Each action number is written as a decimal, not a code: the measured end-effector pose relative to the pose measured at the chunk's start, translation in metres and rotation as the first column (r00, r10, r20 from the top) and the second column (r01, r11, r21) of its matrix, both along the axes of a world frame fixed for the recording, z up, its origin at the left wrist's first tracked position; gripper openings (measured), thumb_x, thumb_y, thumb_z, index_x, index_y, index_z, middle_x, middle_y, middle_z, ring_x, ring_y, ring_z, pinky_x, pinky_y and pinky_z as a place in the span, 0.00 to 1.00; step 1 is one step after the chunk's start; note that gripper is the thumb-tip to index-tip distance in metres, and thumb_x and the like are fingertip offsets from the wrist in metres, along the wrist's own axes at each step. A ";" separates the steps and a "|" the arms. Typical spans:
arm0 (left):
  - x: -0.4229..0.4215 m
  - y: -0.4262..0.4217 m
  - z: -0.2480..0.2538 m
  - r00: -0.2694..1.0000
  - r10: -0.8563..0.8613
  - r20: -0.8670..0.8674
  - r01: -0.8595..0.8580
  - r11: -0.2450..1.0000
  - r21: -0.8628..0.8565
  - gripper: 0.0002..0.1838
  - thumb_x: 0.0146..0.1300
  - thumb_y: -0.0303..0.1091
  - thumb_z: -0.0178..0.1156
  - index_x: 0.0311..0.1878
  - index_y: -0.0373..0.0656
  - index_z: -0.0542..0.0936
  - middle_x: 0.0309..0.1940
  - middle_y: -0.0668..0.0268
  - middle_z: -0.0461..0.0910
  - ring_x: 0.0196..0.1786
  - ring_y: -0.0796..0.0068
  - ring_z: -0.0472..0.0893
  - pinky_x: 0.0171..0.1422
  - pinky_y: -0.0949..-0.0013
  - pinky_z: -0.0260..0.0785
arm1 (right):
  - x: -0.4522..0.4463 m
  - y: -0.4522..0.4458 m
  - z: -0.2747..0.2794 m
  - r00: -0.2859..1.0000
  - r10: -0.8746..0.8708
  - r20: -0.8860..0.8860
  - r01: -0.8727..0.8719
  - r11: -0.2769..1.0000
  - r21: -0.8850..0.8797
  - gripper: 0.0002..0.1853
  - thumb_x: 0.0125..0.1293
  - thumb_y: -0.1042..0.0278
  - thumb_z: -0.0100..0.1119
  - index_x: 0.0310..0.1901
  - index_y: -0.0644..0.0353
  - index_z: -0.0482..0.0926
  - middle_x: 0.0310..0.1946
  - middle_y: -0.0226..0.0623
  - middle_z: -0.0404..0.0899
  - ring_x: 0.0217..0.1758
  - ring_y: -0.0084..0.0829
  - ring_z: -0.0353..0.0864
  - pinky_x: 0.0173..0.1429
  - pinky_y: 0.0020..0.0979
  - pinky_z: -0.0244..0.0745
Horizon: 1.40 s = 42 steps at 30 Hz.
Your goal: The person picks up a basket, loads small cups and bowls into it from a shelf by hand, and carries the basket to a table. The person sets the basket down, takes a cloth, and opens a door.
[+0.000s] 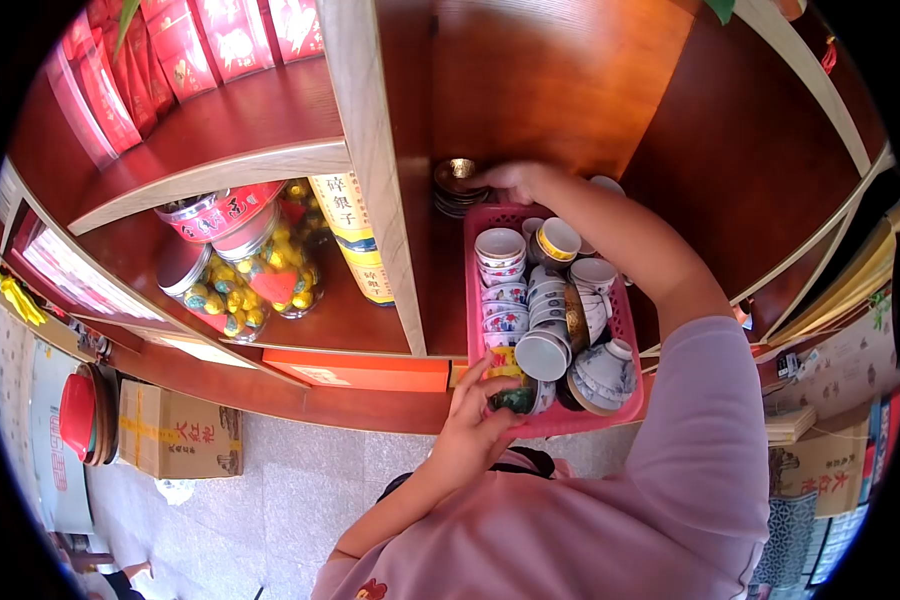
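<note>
A pink plastic basket full of small cups stands on the shelf's front part. Several patterned cups are nested in a row along its left side, and white bowls lie tilted at its front right. My left hand is at the basket's front left corner, fingers bent beside a dark green cup; whether it grips the cup or the rim is unclear. Behind the basket, my right hand reaches to a stack of small metallic saucers, its fingertips at the stack's right edge and partly hidden.
An upright wooden divider stands left of the basket. Beyond it are jars of gold-wrapped pieces and a yellow and white tube. Red packets fill the upper left shelf. A cardboard box sits on the floor at left.
</note>
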<state>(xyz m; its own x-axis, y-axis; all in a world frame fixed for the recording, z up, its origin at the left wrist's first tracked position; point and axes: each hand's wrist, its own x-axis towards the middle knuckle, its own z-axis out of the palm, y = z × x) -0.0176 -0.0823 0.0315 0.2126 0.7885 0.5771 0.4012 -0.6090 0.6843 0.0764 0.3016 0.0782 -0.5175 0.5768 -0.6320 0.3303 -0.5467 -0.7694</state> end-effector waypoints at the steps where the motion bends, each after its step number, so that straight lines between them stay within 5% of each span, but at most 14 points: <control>1: 0.000 0.000 0.000 1.000 -0.006 0.005 0.006 1.000 -0.007 0.11 0.44 0.22 0.71 0.31 0.43 0.81 0.59 0.60 0.72 0.73 0.44 0.59 0.71 0.50 0.60 | -0.002 -0.004 0.003 1.000 -0.025 0.002 0.025 1.000 -0.004 0.24 0.64 0.60 0.67 0.57 0.60 0.72 0.45 0.42 0.83 0.43 0.39 0.84 0.47 0.43 0.83; 14: -0.001 0.001 0.001 0.999 0.011 -0.037 -0.011 1.000 0.023 0.10 0.45 0.22 0.71 0.29 0.42 0.79 0.58 0.63 0.73 0.72 0.47 0.60 0.58 0.58 0.70 | 0.003 0.008 -0.004 0.989 0.026 0.149 -0.030 0.999 0.027 0.13 0.66 0.62 0.66 0.45 0.59 0.77 0.35 0.38 0.83 0.34 0.32 0.82 0.39 0.37 0.82; 23: -0.003 0.000 0.006 0.996 0.026 -0.088 -0.024 1.000 0.018 0.09 0.46 0.22 0.69 0.30 0.44 0.80 0.57 0.66 0.74 0.72 0.50 0.63 0.48 0.65 0.75 | 0.020 0.002 0.003 0.991 0.100 -0.090 -0.099 0.995 0.009 0.12 0.65 0.62 0.67 0.45 0.56 0.78 0.38 0.35 0.83 0.37 0.28 0.83 0.42 0.31 0.81; 25: -0.002 0.000 0.004 0.993 0.063 -0.101 -0.058 0.997 0.057 0.10 0.44 0.21 0.69 0.30 0.45 0.81 0.56 0.68 0.75 0.71 0.51 0.64 0.45 0.66 0.77 | 0.024 0.000 0.006 0.975 0.071 -0.211 -0.069 0.997 0.014 0.13 0.66 0.65 0.65 0.48 0.57 0.77 0.41 0.33 0.83 0.43 0.28 0.83 0.52 0.36 0.82; 29: 0.000 0.001 -0.001 0.991 0.091 -0.098 -0.083 0.993 0.089 0.11 0.43 0.21 0.69 0.30 0.46 0.81 0.55 0.68 0.76 0.70 0.49 0.65 0.48 0.64 0.77 | 0.028 -0.005 0.017 0.867 -0.008 -0.498 0.053 0.996 0.077 0.17 0.68 0.70 0.60 0.56 0.62 0.72 0.50 0.37 0.80 0.54 0.33 0.81 0.66 0.47 0.76; 32: -0.006 0.010 -0.002 0.991 0.110 -0.071 -0.103 0.990 0.097 0.13 0.39 0.19 0.69 0.31 0.44 0.81 0.56 0.62 0.75 0.69 0.46 0.66 0.64 0.54 0.71 | 0.034 -0.024 0.048 0.822 0.025 -0.568 0.114 0.972 0.207 0.18 0.68 0.70 0.61 0.57 0.62 0.72 0.51 0.37 0.80 0.54 0.33 0.81 0.64 0.47 0.78; 35: -0.014 0.023 0.007 0.993 0.112 -0.036 -0.110 0.991 0.070 0.13 0.38 0.18 0.68 0.31 0.42 0.81 0.57 0.58 0.74 0.69 0.46 0.67 0.69 0.51 0.66 | 0.036 -0.052 0.067 0.808 0.108 -0.579 0.116 0.934 0.337 0.20 0.68 0.66 0.61 0.58 0.61 0.71 0.54 0.37 0.79 0.54 0.33 0.81 0.64 0.46 0.78; 39: -0.023 0.016 0.031 0.998 0.018 -0.061 -0.024 0.995 -0.095 0.27 0.44 0.27 0.75 0.51 0.43 0.78 0.72 0.49 0.60 0.76 0.41 0.54 0.77 0.41 0.46 | 0.045 -0.108 0.080 0.854 0.083 -0.513 0.162 0.896 0.414 0.21 0.69 0.62 0.61 0.58 0.62 0.71 0.52 0.37 0.80 0.54 0.32 0.81 0.62 0.42 0.79; 40: -0.026 0.013 0.038 0.998 -0.031 -0.051 0.025 0.993 -0.119 0.43 0.48 0.34 0.75 0.68 0.42 0.66 0.76 0.44 0.47 0.79 0.43 0.47 0.78 0.44 0.41 | 0.050 -0.118 0.078 0.873 0.077 -0.482 0.189 0.857 0.479 0.21 0.69 0.60 0.61 0.58 0.62 0.71 0.52 0.36 0.79 0.54 0.32 0.81 0.60 0.40 0.80; 42: -0.019 0.017 0.052 0.995 -0.058 0.080 0.063 0.996 -0.059 0.47 0.50 0.36 0.75 0.71 0.40 0.60 0.77 0.44 0.44 0.79 0.45 0.46 0.79 0.47 0.41 | 0.058 -0.144 0.080 0.929 0.059 -0.366 0.190 0.772 0.606 0.26 0.69 0.58 0.62 0.63 0.61 0.69 0.54 0.35 0.77 0.55 0.29 0.79 0.58 0.33 0.77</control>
